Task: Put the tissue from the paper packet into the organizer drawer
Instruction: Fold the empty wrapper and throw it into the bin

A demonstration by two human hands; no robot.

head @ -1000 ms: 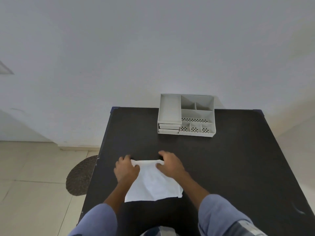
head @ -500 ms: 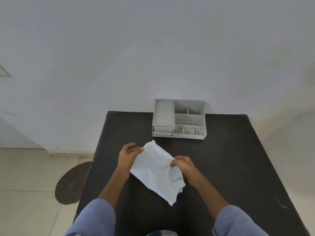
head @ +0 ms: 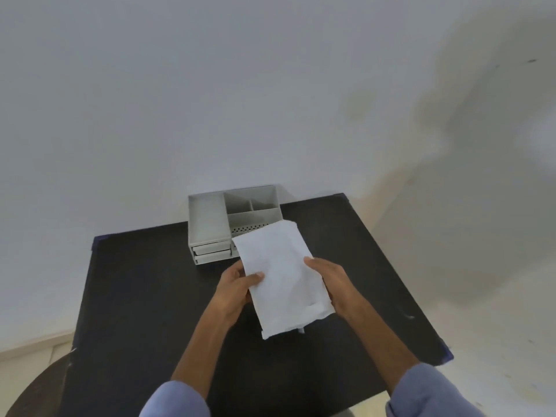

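A white paper packet is held up above the black table, tilted with its top end toward the organizer. My left hand grips its left edge, thumb on the front. My right hand holds its right edge. No tissue shows outside the packet. The grey organizer stands at the table's far edge against the wall, with open top compartments and two shut drawers at its lower left. The packet hides the organizer's lower right part.
A white wall rises right behind the organizer. A dark round mat lies on the tiled floor at the lower left. The table's right corner is close to my right sleeve.
The packet was lying on the table under both hands; it has been lifted, turned and brought up toward the organizer. The camera view has tilted and shifted.
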